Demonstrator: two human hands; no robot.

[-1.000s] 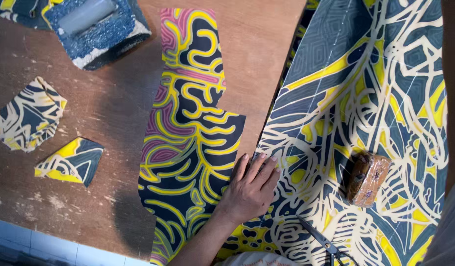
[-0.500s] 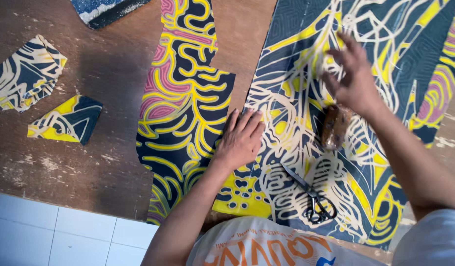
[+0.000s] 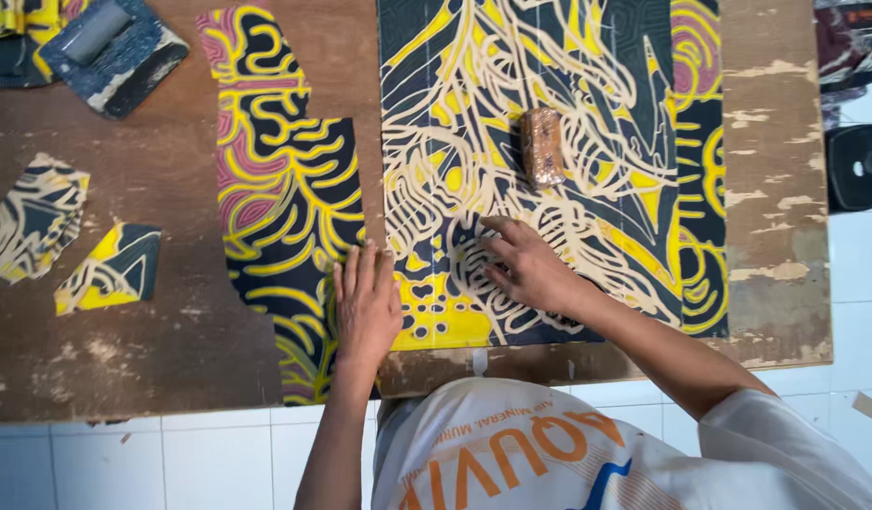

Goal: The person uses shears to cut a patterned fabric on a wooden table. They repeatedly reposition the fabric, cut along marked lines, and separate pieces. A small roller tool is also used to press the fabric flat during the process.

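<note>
My left hand lies flat, fingers together, across the seam between a narrow strip of patterned fabric in navy, yellow and pink and a large patterned fabric panel in navy, yellow and cream. My right hand presses palm down on the lower part of the large panel, fingers spread. Neither hand holds anything. A small brown block rests on the large panel, just above my right hand. Both fabrics lie on a worn wooden board.
Two small fabric scraps lie at the left of the board. A blue-grey block with a roller sits at the top left. White floor tiles border the board below. A black object stands at the right.
My right hand has come down from the brown block and now presses flat on the panel's lower part. The left hand stays on the seam. The view shifted; the scissors are no longer visible.
</note>
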